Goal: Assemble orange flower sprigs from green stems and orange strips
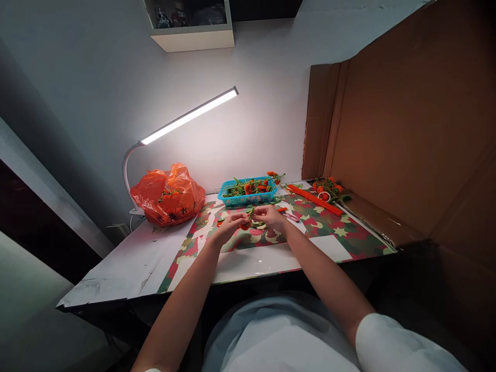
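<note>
White tabletop (127, 263), kinda scuffed at 8 o'clock, with a glossy camo sheet (271, 238) across the middle in green, maroon and tan, plus white patches. Got both hands over that sheet, pretty much dead centre. Left hand (231, 226): thumb and fingers drawn narrow, pinched on a small orange flower (245, 226) with a bit of green stem. Right hand (269, 216): fingertips pinched too, on the green stem (251, 212) of that same bloom, right beside the left hand. Can't tell exactly which fingertips touch what.

Going round from the hands: blue basket (248, 199) at 12, loaded with orange blooms and greenery. Orange strip (314, 200) at 2, lying slanted, with loose orange flowers (327, 189) just beyond. Pink-handled scissors (292, 217) at 3, close to the right hand. Orange plastic bag (168, 196) at 10, open on top, with flowers inside.

As for the room: plain pale wall (271, 103) behind, lit white lamp (189, 116) at 11, open shelf (191, 36) above it, dark cabinet (265, 9) up at 12, and big brown cardboard (406, 119) at 2.
</note>
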Tool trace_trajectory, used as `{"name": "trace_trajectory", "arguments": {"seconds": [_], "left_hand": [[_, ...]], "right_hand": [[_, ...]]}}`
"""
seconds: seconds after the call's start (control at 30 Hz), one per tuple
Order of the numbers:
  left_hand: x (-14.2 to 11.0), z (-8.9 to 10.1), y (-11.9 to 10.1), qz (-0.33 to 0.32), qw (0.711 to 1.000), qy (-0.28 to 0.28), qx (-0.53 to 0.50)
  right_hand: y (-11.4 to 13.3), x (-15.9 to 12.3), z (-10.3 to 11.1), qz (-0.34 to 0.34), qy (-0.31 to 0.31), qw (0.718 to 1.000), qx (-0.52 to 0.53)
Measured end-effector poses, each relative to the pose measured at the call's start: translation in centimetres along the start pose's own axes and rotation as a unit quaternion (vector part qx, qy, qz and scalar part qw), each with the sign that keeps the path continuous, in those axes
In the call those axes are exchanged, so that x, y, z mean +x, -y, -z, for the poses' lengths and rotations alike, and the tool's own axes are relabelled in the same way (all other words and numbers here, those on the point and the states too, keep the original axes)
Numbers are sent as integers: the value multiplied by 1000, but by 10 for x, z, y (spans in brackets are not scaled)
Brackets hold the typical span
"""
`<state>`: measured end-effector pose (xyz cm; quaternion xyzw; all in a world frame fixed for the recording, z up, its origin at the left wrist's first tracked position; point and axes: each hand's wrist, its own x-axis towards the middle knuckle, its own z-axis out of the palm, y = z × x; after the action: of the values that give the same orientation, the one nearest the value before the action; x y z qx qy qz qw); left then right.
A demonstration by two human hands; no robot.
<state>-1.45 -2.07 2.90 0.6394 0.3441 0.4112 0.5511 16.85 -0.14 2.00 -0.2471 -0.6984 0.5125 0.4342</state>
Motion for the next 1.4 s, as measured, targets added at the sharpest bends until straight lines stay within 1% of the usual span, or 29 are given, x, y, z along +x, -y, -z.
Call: {"name": "trace_trajectory", "arguments": {"seconds": [0.13, 0.2, 0.3, 0.47, 0.57, 0.7, 0.77, 0.83, 0.93, 1.0, 1.07, 1.13, 1.17, 1.23, 1.27, 1.33, 1.4], "left_hand": [[-1, 1, -3, 84, 993, 56, -59], [0, 2, -3, 98, 992, 54, -63], [4, 4, 2, 93, 994, 22, -50], [8, 6, 8, 99, 992, -30, -76], [8, 6, 9, 73, 995, -52, -42], [8, 6, 8, 29, 998, -50, 12], [8, 5, 7, 21, 999, -42, 23], [7, 5, 6, 25, 999, -32, 12], [5, 4, 4, 50, 998, -18, -32], [4, 5, 4, 82, 995, -3, -61], [4, 6, 4, 117, 990, 8, -83], [5, 7, 5, 140, 987, 13, -80], [5, 8, 6, 141, 988, 11, -63], [8, 8, 9, 119, 993, -10, 3], [9, 7, 10, 94, 994, -31, 46], [10, 5, 12, 16, 988, -82, 132], [11, 2, 13, -84, 965, -109, 223]], "right_hand": [[0, 0, -3, 6, 19, 1000, 5], [-3, 0, -4, -1, 2, 1000, -15], [-6, 1, -6, -12, -24, 998, -54], [-1, -2, -7, -14, -46, 994, -96], [2, -3, -6, -31, -43, 992, -114], [-4, 0, -5, -39, -41, 995, -86], [-8, 2, -5, -39, -46, 996, -68], [-10, 3, -4, -38, -46, 996, -60], [-9, 3, -5, -16, -37, 997, -61], [-8, 3, -5, 2, -33, 997, -64], [-7, 3, -6, 5, -31, 997, -70], [-7, 2, -6, 1, -33, 995, -89], [-7, 2, -6, 0, -39, 994, -105], [-9, 1, -6, -3, -70, 985, -155], [-9, 1, -5, -7, -93, 978, -185], [-10, 1, -5, -17, -137, 960, -245], [-10, 1, -5, -26, -161, 942, -293]]}}
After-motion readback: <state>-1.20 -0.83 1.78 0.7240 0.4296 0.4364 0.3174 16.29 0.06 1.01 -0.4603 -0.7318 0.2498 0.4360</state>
